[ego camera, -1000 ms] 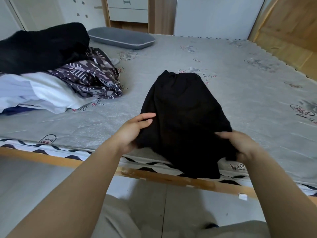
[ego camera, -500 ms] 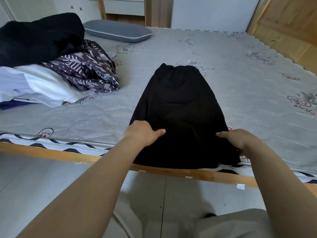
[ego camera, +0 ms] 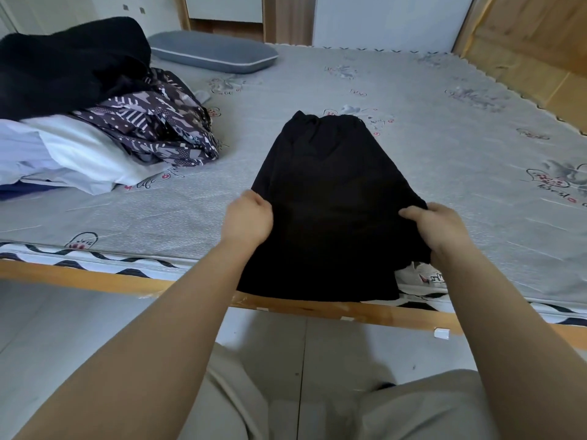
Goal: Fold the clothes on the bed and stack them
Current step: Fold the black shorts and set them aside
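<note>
A black garment (ego camera: 333, 198) lies lengthwise on the grey bed (ego camera: 444, 147), its near end hanging over the bed's front edge. My left hand (ego camera: 247, 217) grips its left side with curled fingers. My right hand (ego camera: 435, 227) grips its right side, fingers tucked under the cloth. At the left of the bed sits a heap of unfolded clothes: a black fleece piece (ego camera: 70, 61) on top, a patterned purple garment (ego camera: 155, 128) and white cloth (ego camera: 73, 154) below.
A grey pillow (ego camera: 212, 55) lies at the head of the bed. The bed's wooden frame rail (ego camera: 79, 277) runs along the front. A wooden wall panel (ego camera: 533, 49) stands at the right, drawers and cabinets behind. Grey floor tiles and my knees show below.
Both hands have moved up along the black garment's sides and closed on the cloth; the left hand, earlier flat on it, now grips. The garment's lower end has been drawn up slightly.
</note>
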